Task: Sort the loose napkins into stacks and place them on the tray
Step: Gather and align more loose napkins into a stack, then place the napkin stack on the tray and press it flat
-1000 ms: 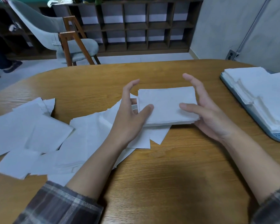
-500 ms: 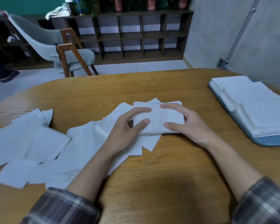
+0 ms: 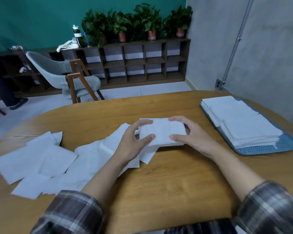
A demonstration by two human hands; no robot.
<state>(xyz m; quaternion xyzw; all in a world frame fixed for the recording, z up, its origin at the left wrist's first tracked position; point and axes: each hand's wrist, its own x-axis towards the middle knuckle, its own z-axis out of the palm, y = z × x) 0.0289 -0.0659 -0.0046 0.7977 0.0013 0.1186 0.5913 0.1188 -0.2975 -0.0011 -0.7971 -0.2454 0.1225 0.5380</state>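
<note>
**White Napkin Stack: Two-Handed Alignment Hold**

White napkin stack (image 3: 161,132) sits at the centre of the frame on the wooden desk (image 3: 167,186). Its left part overlaps the spread of loose napkins (image 3: 41,159).

The left grip (image 3: 132,142) and the right grip (image 3: 193,137) both grasp this stack. On each side the thumb lies on the near part of the top face and the fingers reach over the far edge. The two hands therefore bracket the stack from opposite ends. This symmetrical hold probably serves to square the sheets into one block, since thin paper tends to slide apart when pressed from one side only.

Loose napkins lie fanned across the left half of the frame, close to the left grip and not yet sorted.

The blue tray (image 3: 277,147) lies at the right edge of the frame, well apart from the held stack. It already carries finished stacks (image 3: 240,120) laid side by side. Bare tray surface shows only along the near margin, so the incoming stack will probably have to sit on top of those present.
</note>
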